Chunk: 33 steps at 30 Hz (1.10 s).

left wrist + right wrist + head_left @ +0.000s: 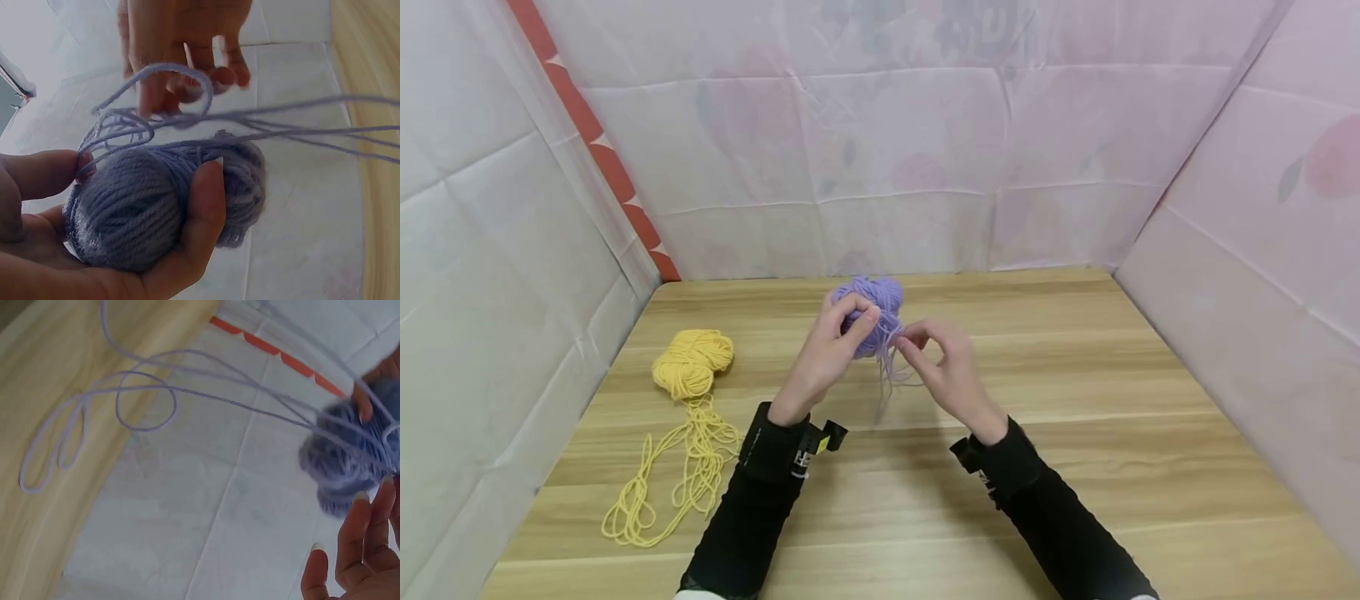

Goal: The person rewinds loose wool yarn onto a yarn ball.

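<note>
A ball of purple yarn [886, 293] is held up over the far middle of the table by my left hand [833, 343]. In the left wrist view its fingers [206, 206] curl round the ball [134, 206], and the thumb and a fingertip also meet a loose loop. My right hand [946, 367] is just right of the ball, its thumb and forefinger pinching strands of the purple yarn. Loose purple strands [219, 397] hang below the ball, and some form loops in the right wrist view.
A yellow yarn ball [692, 363] lies on the left of the wooden table [1112, 467]. Its loose yellow strands [700, 454] trail toward the near edge, beside the left sleeve. Pale printed cloth [895, 142] walls off the back and both sides.
</note>
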### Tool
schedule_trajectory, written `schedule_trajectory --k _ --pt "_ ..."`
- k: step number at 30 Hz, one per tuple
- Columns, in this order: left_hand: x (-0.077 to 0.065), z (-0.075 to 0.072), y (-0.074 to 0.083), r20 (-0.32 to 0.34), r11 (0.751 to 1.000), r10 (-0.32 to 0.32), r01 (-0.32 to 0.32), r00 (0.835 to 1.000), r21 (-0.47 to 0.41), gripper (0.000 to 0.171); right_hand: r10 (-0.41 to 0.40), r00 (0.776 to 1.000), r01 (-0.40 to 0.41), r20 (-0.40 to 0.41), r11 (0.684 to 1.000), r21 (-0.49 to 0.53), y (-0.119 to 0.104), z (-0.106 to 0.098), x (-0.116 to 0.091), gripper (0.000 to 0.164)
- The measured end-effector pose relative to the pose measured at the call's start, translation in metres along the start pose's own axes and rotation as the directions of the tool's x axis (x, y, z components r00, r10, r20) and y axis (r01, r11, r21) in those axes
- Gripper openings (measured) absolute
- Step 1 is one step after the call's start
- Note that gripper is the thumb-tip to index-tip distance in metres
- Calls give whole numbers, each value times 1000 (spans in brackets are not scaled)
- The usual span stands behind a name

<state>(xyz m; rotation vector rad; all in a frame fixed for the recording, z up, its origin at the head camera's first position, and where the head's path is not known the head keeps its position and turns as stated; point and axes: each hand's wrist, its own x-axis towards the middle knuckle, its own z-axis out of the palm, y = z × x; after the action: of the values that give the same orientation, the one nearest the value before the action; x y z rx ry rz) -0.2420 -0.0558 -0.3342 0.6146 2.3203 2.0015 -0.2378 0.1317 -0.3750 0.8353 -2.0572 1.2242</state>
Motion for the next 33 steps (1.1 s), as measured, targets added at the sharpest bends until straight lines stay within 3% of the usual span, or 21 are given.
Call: schedule_trajectory --k 3,7,11,13,16,20,24,26,30,33 --pt "1 -5 0 -28 999 -1 -1 1000 -46 21 35 999 -34 -30 999 21 0 -11 2 4" --pt "2 -15 1 -88 991 -3 -9 996 -136 20 194 977 -192 -83 981 34 2 -27 7 6" --pt "1 -24 2 -130 985 -18 -5 991 -175 20 401 900 -391 -173 916 87 5 -42 10 12" --pt "1 -27 2 -154 984 -24 -4 988 -177 20 465 859 -448 -214 885 125 6 -50 12 16" --pt "0 -31 2 -192 983 -29 -7 981 -181 21 515 819 -496 -254 857 138 10 -61 13 18" --pt "-3 -39 2 -260 976 -36 -23 965 -219 20 527 791 -515 -312 848 125 17 -79 14 17" --pt "-4 -47 1 -336 963 -42 -51 941 -263 17 495 747 -562 -443 827 -24 28 -99 13 17" --pt "-4 -50 1 -360 960 -43 -62 932 -275 15 456 721 -606 -522 780 -157 33 -110 12 18" --pt "-6 -53 0 -378 960 -34 -75 925 -271 13 388 666 -701 -637 618 -356 44 -131 7 20" --pt "-5 -54 0 -374 965 -36 -64 927 -253 15 369 654 -726 -661 553 -409 49 -144 2 23"
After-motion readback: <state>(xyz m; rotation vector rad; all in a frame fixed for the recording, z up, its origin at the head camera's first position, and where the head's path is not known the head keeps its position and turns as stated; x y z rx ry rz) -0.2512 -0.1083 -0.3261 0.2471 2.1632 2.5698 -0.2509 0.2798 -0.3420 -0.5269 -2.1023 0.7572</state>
